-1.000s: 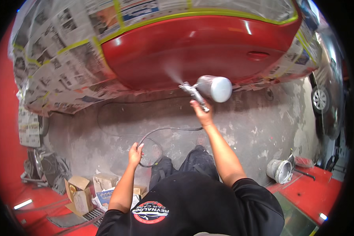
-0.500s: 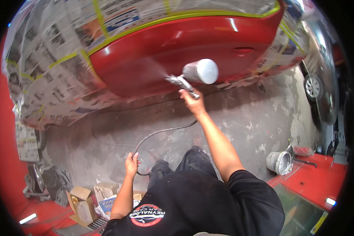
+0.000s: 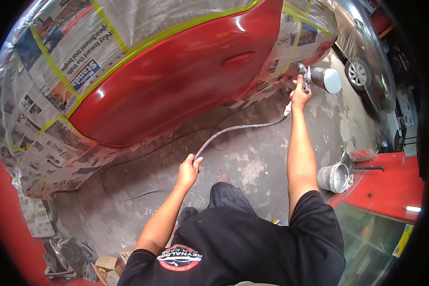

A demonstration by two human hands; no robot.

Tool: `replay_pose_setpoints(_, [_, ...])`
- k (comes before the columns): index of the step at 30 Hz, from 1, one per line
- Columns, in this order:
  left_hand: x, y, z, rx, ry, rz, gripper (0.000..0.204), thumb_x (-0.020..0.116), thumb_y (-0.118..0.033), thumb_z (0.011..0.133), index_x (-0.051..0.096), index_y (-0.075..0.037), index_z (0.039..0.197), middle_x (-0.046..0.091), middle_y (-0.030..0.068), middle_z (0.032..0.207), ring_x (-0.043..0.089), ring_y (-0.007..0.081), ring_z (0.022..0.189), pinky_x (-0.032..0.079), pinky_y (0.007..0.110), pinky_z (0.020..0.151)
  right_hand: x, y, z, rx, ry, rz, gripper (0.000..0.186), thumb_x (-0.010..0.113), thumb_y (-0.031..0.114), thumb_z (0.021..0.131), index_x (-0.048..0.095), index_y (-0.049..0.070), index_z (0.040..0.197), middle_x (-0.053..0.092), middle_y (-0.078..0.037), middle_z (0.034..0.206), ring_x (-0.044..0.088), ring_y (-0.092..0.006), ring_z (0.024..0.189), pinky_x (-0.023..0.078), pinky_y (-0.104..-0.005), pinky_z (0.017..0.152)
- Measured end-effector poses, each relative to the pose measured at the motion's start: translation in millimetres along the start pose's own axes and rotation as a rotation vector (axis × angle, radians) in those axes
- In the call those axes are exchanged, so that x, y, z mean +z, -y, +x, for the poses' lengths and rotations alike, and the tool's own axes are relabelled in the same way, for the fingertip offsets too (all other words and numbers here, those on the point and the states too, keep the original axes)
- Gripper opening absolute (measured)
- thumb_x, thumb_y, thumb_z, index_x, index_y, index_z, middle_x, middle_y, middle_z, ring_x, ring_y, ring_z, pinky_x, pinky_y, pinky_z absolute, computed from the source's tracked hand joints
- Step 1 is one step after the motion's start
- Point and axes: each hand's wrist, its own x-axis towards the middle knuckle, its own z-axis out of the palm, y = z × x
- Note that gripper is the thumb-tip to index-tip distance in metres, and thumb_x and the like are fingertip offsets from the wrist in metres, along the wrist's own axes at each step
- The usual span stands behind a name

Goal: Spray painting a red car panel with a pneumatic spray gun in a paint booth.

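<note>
My right hand (image 3: 301, 97) is closed around the handle of a spray gun (image 3: 307, 78), whose round cup (image 3: 330, 81) with a pale lid sticks out to the right. The gun is held off the car's lower side, near the right end of the panel. Out of its handle runs a dark air hose (image 3: 243, 127). My left hand (image 3: 189, 171) grips that hose lower down, in front of my body. Beyond both hands is a glossy red car door panel (image 3: 176, 76), edged with yellow-green masking tape (image 3: 143, 46). I see no spray mist at the nozzle.
Newspaper masking (image 3: 38, 100) and clear plastic cover the car around the panel. A second, plastic-covered car (image 3: 374, 62) stands at right. A metal paint can (image 3: 333, 178) sits on a red surface (image 3: 391, 181). Cardboard boxes (image 3: 107, 268) lie lower left. Loose hose trails across the floor.
The spray gun has swept right along the panel, and the mist seen before is gone. My left hand has moved right and up with the hose. My view has shifted right too.
</note>
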Motion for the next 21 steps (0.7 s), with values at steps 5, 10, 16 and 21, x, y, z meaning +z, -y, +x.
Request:
replay_pose_setpoints(5, [-36, 50, -22, -0.117, -0.078, -0.045, 0.027, 0.057, -0.03, 0.09, 0.053, -0.004, 0.087, 0.055, 0.0095, 0.057, 0.057, 0.0161, 0.05, 0.044, 0.033, 0.049, 27, 1, -65, 0.047, 0.289, 0.217, 0.023, 0.059, 0.024, 0.09, 0.066, 0.002, 0.094, 0.063, -0.003, 0.067, 0.047, -0.0064, 0.038, 0.032, -0.0222, 0.031])
replay_pose_setpoints(10, [-96, 129, -95, -0.274, -0.22, -0.079, 0.025, 0.056, -0.03, 0.09, 0.055, -0.004, 0.09, 0.056, 0.0073, 0.057, 0.054, 0.0138, 0.048, 0.043, 0.03, 0.046, 66, 17, -219, 0.135, 0.659, 0.05, 0.02, 0.068, 0.026, 0.084, 0.066, 0.006, 0.083, 0.059, 0.003, 0.063, 0.05, -0.0035, 0.053, 0.038, -0.0222, 0.049])
replay_pose_setpoints(16, [-143, 218, -193, -0.387, -0.503, -0.269, 0.022, 0.055, -0.027, 0.091, 0.054, -0.005, 0.088, 0.052, 0.0023, 0.056, 0.051, 0.0097, 0.047, 0.041, 0.025, 0.042, 114, 69, -388, -0.276, 1.031, -0.096, 0.037, 0.067, 0.043, 0.08, 0.067, 0.011, 0.099, 0.067, -0.013, 0.08, 0.067, -0.0281, 0.079, 0.049, -0.0341, 0.066])
replay_pose_setpoints(21, [-169, 252, -253, -0.466, -0.678, -0.306, 0.024, 0.054, -0.028, 0.092, 0.052, -0.005, 0.086, 0.048, 0.0007, 0.055, 0.048, 0.0075, 0.044, 0.038, 0.023, 0.039, 163, 125, -469, -0.069, 1.411, -0.043, 0.048, 0.064, 0.051, 0.078, 0.064, 0.01, 0.104, 0.065, -0.019, 0.093, 0.061, -0.0362, 0.093, 0.047, -0.0392, 0.076])
